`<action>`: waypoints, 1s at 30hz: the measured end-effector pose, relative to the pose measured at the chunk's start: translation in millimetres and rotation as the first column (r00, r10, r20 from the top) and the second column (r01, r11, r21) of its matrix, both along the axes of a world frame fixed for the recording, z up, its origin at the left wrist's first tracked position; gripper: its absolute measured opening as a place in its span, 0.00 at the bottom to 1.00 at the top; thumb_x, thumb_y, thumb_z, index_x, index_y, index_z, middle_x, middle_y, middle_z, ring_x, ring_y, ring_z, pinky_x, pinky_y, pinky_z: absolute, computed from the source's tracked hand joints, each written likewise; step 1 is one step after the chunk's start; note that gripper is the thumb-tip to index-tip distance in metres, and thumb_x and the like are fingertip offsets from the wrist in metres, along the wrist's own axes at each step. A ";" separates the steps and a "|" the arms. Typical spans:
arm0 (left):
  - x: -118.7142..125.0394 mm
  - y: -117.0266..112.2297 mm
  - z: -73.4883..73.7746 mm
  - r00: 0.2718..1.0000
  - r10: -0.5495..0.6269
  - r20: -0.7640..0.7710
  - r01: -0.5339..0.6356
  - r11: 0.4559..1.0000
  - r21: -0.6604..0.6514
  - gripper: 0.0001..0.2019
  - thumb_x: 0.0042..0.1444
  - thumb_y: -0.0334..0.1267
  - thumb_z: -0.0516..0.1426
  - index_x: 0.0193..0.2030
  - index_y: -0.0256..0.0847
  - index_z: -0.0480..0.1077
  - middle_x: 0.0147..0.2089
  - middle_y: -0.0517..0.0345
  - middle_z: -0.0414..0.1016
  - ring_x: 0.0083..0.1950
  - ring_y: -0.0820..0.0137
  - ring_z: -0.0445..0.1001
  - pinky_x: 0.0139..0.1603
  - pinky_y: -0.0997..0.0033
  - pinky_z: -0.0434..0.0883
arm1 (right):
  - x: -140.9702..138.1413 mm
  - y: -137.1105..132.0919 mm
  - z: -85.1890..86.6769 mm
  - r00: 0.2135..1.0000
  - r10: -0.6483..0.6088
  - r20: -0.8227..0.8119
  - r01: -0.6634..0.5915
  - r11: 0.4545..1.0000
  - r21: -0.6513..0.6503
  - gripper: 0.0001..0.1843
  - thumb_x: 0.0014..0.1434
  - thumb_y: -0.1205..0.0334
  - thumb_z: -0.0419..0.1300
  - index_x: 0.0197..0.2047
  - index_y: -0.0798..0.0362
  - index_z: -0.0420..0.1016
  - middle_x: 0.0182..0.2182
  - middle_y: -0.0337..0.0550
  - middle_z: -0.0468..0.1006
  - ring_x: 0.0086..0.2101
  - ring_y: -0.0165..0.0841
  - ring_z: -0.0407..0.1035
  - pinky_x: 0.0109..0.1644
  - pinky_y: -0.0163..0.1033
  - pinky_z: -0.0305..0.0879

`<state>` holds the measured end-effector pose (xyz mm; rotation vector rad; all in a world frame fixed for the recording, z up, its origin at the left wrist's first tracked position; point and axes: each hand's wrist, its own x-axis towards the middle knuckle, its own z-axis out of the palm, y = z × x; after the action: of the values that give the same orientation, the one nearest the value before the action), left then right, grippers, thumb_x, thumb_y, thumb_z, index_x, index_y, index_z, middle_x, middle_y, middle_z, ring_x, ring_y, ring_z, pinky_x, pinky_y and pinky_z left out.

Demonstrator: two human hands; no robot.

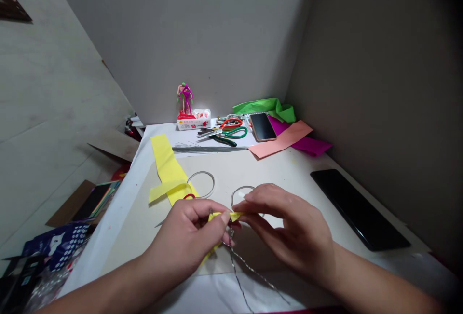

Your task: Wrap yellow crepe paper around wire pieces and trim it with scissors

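My left hand [197,237] pinches a narrow yellow crepe paper strip [237,216] together with a twisted wire [249,266]. Two strands of the wire hang down toward the table's front edge. The fingers of my right hand [289,222] are closed on the strip's right end. Part of the yellow strip shows below my left fingers; the rest of the wire is hidden there. Just beyond my hands lie two wire rings; the left ring [213,186] touches a larger yellow paper piece [168,164]. Scissors with a red handle [190,196] are partly covered by my left hand.
At the back are a twisted-wire figure [185,97] on a small box [193,122], green-handled scissors [237,132], thin straight wires [210,149] and a phone [263,127]. Green [267,106], salmon [282,141] and purple paper [313,146] lie beside it. A black slab [356,208] rests on the right.
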<state>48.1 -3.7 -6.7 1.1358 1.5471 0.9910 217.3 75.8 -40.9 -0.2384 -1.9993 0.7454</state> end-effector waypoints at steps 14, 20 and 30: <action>8.1 -1.3 -8.0 0.918 0.132 -0.374 -0.009 0.950 0.312 0.07 0.50 0.33 0.58 0.24 0.39 0.76 0.23 0.60 0.78 0.26 0.73 0.74 0.29 0.79 0.70 | -4.3 -8.7 10.8 0.993 0.033 0.109 0.044 0.774 -0.631 0.14 0.55 0.70 0.63 0.42 0.48 0.65 0.30 0.36 0.81 0.33 0.29 0.77 0.36 0.30 0.71; 8.8 0.1 -9.2 0.901 0.141 -0.410 0.029 0.924 0.381 0.08 0.52 0.33 0.57 0.25 0.38 0.76 0.24 0.60 0.78 0.26 0.73 0.75 0.28 0.81 0.69 | -5.8 -10.7 3.1 0.999 -0.004 0.046 0.028 0.846 -0.533 0.13 0.58 0.69 0.61 0.45 0.47 0.66 0.37 0.38 0.77 0.37 0.30 0.77 0.42 0.33 0.73; 7.5 -3.7 -8.5 0.932 0.042 -0.360 0.081 0.944 0.319 0.07 0.53 0.33 0.58 0.28 0.37 0.77 0.28 0.56 0.80 0.30 0.70 0.75 0.33 0.76 0.69 | -9.4 -9.3 4.7 1.000 0.001 -0.011 -0.007 0.867 -0.498 0.12 0.57 0.74 0.59 0.41 0.48 0.66 0.35 0.37 0.74 0.36 0.28 0.73 0.42 0.34 0.71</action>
<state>55.5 -7.5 -15.2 1.6419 1.6913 1.0984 207.9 66.5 -36.2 -0.5311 -1.7635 1.2600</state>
